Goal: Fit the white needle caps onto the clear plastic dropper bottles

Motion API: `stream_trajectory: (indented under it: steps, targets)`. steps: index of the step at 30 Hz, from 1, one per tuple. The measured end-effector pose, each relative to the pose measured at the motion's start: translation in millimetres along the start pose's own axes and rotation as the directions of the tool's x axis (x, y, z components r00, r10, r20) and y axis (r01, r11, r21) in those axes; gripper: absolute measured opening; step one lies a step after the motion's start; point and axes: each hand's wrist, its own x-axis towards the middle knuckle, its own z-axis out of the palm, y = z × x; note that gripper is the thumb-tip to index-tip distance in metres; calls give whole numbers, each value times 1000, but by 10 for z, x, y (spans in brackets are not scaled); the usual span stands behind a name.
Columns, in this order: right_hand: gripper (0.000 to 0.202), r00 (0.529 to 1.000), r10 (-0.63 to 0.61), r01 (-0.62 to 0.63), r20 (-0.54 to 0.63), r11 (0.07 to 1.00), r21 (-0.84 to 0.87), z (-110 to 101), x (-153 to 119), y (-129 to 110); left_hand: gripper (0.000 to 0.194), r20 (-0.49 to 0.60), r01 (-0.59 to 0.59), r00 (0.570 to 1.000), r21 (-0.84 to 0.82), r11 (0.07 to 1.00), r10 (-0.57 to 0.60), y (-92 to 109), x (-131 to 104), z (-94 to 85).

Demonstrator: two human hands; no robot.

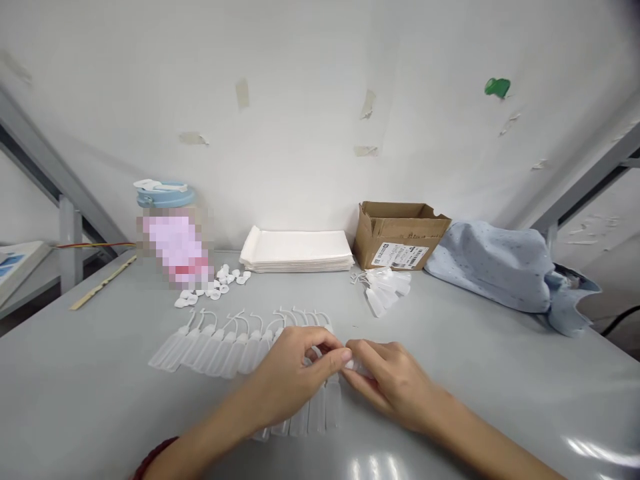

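My left hand [300, 367] is closed, its thumb and index fingertips meeting at a small clear-and-white plastic piece. My right hand [393, 377] grips this translucent plastic piece [357, 366] from the other side, and the fingers cover most of it. Below and left of my hands lies a row of long translucent plastic pieces [215, 350] with thin white curved strips at their top ends. More of these, a second group [316, 408], lie partly under my left hand and forearm. Small white plastic parts [215, 289] are scattered farther back on the left.
A small pile of similar translucent pieces [384, 288] lies before an open cardboard box [395, 243]. White flat sheets [300, 252] are stacked by the wall. A light-blue cloth [493, 267] lies right, a blue-lidded container [167, 195] and a thin stick [103, 283] left.
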Motion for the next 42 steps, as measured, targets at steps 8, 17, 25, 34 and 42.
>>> stream_trajectory:
  steps: [8,17,25,34,42]
  targets:
    - [12,992,95,-109,87,981,162,28,-20,5,22,-27,-23,999,71,997,25,7,-5,24]
    - [9,967,186,-218,176,959,183,2,-10,-16,23,122,135,987,-286,949,-104,-75,24,-42]
    - [11,978,166,-188,123,963,195,3,-8,-2,25,40,65,998,-200,978,-58,-24,33,33]
    - [15,970,175,-195,168,974,115,12,-9,-16,17,53,111,993,-92,990,-106,-12,-12,-66]
    - [22,990,113,-119,85,990,74,11,-9,-11,22,33,67,997,2,998,-67,15,-24,-92]
